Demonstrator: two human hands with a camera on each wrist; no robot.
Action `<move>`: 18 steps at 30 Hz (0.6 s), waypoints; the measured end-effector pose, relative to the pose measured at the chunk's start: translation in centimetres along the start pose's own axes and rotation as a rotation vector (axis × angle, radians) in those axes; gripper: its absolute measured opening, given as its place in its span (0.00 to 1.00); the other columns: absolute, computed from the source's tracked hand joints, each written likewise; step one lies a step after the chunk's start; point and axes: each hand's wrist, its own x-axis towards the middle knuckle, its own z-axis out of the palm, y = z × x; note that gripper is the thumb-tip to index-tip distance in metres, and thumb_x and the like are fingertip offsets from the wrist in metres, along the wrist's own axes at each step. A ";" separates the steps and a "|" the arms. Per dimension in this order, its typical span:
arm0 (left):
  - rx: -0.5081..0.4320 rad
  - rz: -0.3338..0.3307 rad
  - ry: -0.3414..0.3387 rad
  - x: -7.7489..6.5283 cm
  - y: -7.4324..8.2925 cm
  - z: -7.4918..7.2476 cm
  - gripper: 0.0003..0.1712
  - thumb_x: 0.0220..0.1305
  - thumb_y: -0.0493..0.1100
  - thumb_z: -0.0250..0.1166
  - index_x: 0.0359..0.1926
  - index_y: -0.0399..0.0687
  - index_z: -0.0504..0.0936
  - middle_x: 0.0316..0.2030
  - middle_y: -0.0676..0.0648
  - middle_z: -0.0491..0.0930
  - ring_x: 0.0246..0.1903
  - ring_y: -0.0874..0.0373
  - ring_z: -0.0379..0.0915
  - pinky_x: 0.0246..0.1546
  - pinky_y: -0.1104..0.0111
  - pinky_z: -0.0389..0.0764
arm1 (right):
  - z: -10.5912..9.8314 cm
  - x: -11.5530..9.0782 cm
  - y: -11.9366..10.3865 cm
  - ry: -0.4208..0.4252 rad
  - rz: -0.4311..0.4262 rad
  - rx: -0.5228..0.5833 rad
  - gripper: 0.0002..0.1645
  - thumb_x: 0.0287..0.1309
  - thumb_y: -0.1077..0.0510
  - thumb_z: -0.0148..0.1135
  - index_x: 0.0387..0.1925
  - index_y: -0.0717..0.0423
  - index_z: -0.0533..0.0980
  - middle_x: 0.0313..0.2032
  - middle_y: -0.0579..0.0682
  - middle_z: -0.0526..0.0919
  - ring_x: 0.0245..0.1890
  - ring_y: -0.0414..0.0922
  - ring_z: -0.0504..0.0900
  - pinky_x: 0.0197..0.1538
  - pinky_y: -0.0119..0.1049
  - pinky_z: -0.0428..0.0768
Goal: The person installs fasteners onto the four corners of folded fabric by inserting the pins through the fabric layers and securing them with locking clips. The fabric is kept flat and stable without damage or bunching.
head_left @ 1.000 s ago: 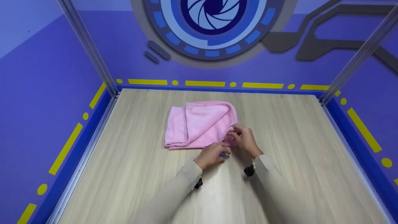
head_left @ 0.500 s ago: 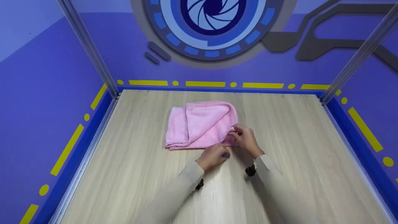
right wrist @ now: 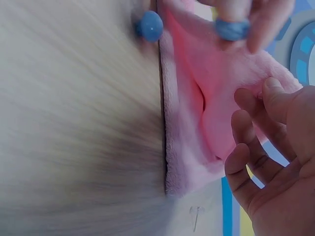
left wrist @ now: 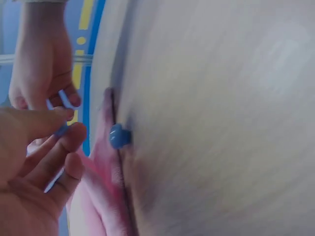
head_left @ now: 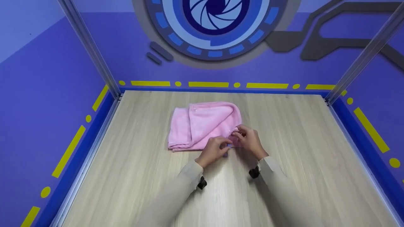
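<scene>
Left hand [head_left: 213, 150] — pinch on a blue piece [right wrist: 232, 30], right hand [head_left: 252, 142] — pinch on pink cloth [head_left: 214, 118] (blue knob [left wrist: 118, 136] alongside)

Counter [head_left: 126, 157] is light wood-grain. Pink cloth [head_left: 210, 123] lies on it, folded in layers, toward the back. Small blue knob-shaped piece [left wrist: 119, 136] sits just beside the cloth's near edge.

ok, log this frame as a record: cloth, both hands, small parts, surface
cloth: pink, folded in layers, lying on the table
left hand: pinches a small blue piece
right hand: pinches a raised edge of the cloth
loose part: blue knob on the table, beside the cloth's near edge; contact with the cloth unclear
surface: pale, wood-grained
</scene>
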 end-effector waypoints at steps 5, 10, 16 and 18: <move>-0.109 -0.076 0.200 0.6 -0.1 -0.5 0.12 0.58 0.27 0.72 0.44 0.34 0.88 0.40 0.41 0.88 0.32 0.56 0.86 0.37 0.72 0.85 | 0.0 0.0 -0.1 -0.005 0.023 0.042 0.03 0.64 0.63 0.68 0.38 0.59 0.82 0.33 0.54 0.90 0.28 0.57 0.87 0.28 0.27 0.78; -0.206 -0.179 0.299 1.1 -0.5 -0.4 0.12 0.59 0.26 0.70 0.45 0.32 0.88 0.42 0.38 0.88 0.33 0.53 0.88 0.35 0.75 0.85 | -0.2 0.0 -0.3 -0.023 0.074 0.078 0.05 0.66 0.63 0.67 0.42 0.60 0.82 0.35 0.60 0.90 0.29 0.57 0.87 0.27 0.27 0.77; -0.333 -0.294 0.335 1.8 -0.7 0.0 0.14 0.59 0.23 0.68 0.47 0.27 0.86 0.40 0.35 0.87 0.33 0.51 0.89 0.32 0.74 0.85 | -0.3 0.0 -0.6 -0.034 0.089 0.135 0.07 0.65 0.69 0.66 0.44 0.62 0.81 0.37 0.57 0.90 0.28 0.59 0.88 0.28 0.28 0.82; -0.380 -0.326 0.328 2.0 -0.6 0.1 0.14 0.60 0.23 0.67 0.48 0.25 0.85 0.40 0.33 0.87 0.33 0.50 0.89 0.31 0.73 0.86 | -0.3 0.0 -0.7 -0.044 0.103 0.131 0.08 0.65 0.69 0.65 0.45 0.60 0.81 0.37 0.56 0.90 0.30 0.58 0.88 0.29 0.29 0.83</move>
